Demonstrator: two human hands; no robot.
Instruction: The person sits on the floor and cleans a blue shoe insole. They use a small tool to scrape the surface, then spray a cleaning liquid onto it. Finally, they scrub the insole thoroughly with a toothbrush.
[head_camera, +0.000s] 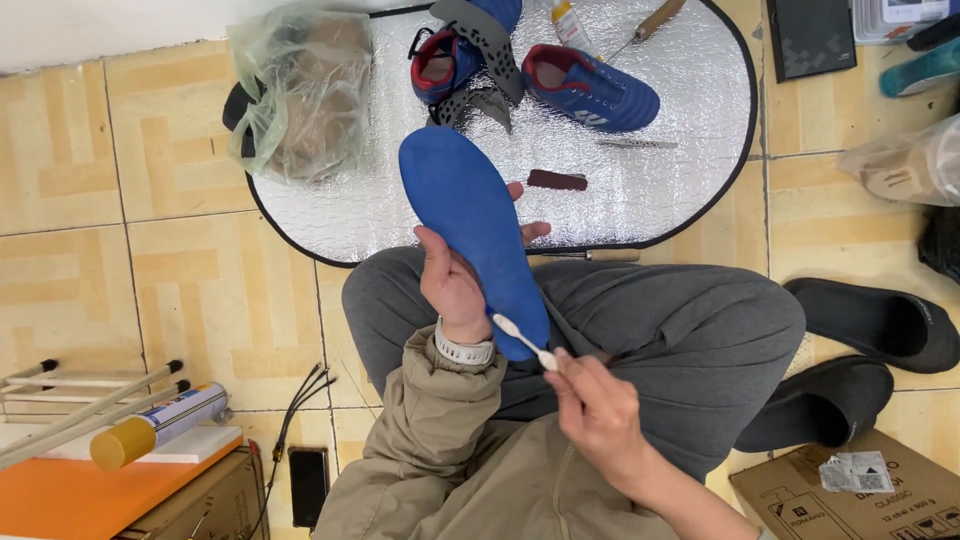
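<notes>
From the head camera I see my left hand (452, 288) closed around a flat blue foam shoe insole (473, 232), gripping it from behind near the heel end, fingertips wrapped round its far edge. The insole stands above my grey-trousered lap (690, 330), its long axis running from the heel, low and toward me, up and slightly left to the rounded toe, which points away. My right hand (597, 410) is pinched shut on a small white brush (524, 341), whose head touches the insole's heel end. The right hand sits just below and right of the insole, so both hands meet at that end.

Beyond my knees lies an oval silver foil mat (690, 150) carrying two blue sports shoes with red lining (590, 90). A crumpled clear plastic bag (300, 90) at its left edge holds something brownish; what, I cannot tell.
</notes>
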